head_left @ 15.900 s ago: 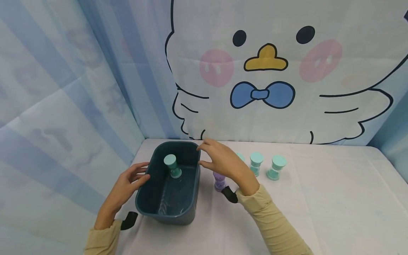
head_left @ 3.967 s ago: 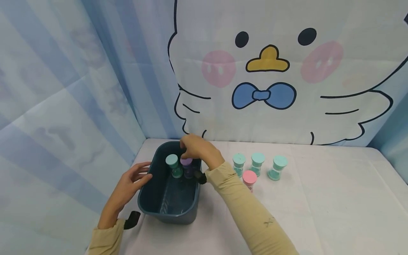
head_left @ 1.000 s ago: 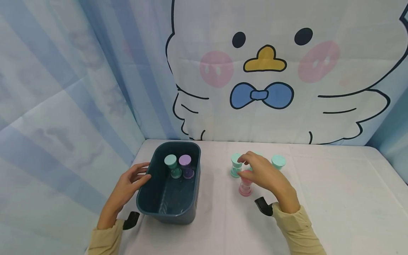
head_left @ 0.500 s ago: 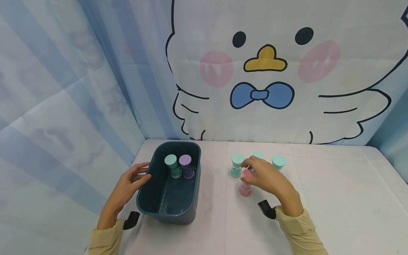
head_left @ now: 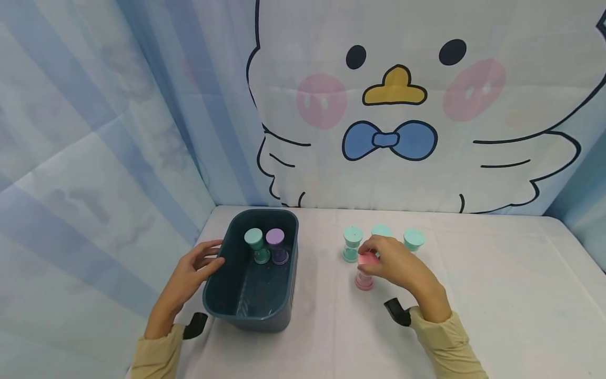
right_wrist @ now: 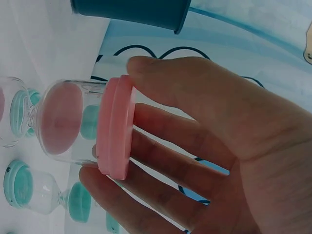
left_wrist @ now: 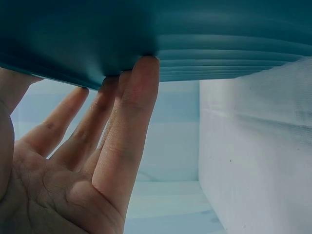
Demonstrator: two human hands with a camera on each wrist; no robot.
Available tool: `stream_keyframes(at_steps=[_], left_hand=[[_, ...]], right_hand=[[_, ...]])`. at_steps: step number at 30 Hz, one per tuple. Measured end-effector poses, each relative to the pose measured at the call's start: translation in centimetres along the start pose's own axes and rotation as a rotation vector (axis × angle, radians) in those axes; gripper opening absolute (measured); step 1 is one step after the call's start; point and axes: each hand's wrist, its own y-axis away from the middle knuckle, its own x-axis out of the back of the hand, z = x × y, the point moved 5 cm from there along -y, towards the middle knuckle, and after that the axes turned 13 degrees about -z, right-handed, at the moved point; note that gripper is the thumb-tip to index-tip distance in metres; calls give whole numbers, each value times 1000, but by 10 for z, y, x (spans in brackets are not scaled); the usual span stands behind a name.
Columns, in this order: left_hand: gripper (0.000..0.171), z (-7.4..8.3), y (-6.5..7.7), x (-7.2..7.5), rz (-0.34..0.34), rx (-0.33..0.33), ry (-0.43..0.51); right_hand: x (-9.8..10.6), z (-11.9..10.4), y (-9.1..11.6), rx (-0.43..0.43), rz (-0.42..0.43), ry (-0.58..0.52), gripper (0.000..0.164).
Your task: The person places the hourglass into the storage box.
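Observation:
My right hand [head_left: 397, 263] pinches the pink cap of a sand timer [head_left: 364, 279], which stands upright on the table. In the right wrist view the pink sand timer [right_wrist: 114, 126] has its cap between thumb and fingers. My left hand [head_left: 194, 271] touches the left side of a dark teal bin [head_left: 274, 321]; in the left wrist view its straight fingers [left_wrist: 129, 126] rest against the bin's wall [left_wrist: 219, 48]. Inside the bin stand a green sand timer [head_left: 254, 238] and a purple sand timer [head_left: 275, 238].
Behind the pink timer stand three green sand timers: one at the left [head_left: 352, 237], one in the middle [head_left: 381, 230] and one at the right [head_left: 414, 238], the last two partly hidden by my right hand. A printed curtain [head_left: 284, 173] rises behind the white table [head_left: 511, 295].
Since four seconds ago my right hand has left the purple sand timer in the bin and moved right to the pink one. Its fingers have closed on the pink cap. The left hand stays put.

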Motion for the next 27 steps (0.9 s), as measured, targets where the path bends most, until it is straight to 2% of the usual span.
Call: stream_keyframes(at_steps=[5, 19, 27], left_hand=[[53, 1, 0, 0, 0, -1, -1], [53, -1, 0, 0, 5, 12, -7], [54, -1, 0, 0, 3, 14, -10]], right_hand=[[0, 0, 0, -12, -12, 13, 26], [0, -4, -4, 39, 20, 79, 25], [10, -14, -6, 73, 61, 88, 25]])
